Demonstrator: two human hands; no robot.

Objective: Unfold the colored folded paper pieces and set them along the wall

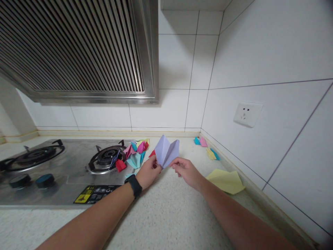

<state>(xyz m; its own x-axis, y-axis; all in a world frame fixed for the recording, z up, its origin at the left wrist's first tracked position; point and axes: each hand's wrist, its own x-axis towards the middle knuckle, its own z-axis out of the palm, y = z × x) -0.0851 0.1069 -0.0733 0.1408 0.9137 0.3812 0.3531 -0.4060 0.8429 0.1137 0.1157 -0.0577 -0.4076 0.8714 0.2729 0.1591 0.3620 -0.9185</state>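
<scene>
A folded lavender paper [167,151] stands up between both hands above the speckled countertop [166,215]. My left hand [148,172], with a black watch at the wrist, pinches its lower left corner. My right hand [186,171] pinches its lower right edge. The paper's two flaps spread upward in a V shape. Just behind my left hand lies a pile of folded coloured papers [135,152] in pink, teal, red and yellow.
A steel gas stove [52,170] with two burners and two knobs fills the left. A range hood [78,48] hangs above it. A yellow folded sheet [225,180] and small coloured paper pieces [206,147] lie along the right tiled wall, which carries a socket [247,114].
</scene>
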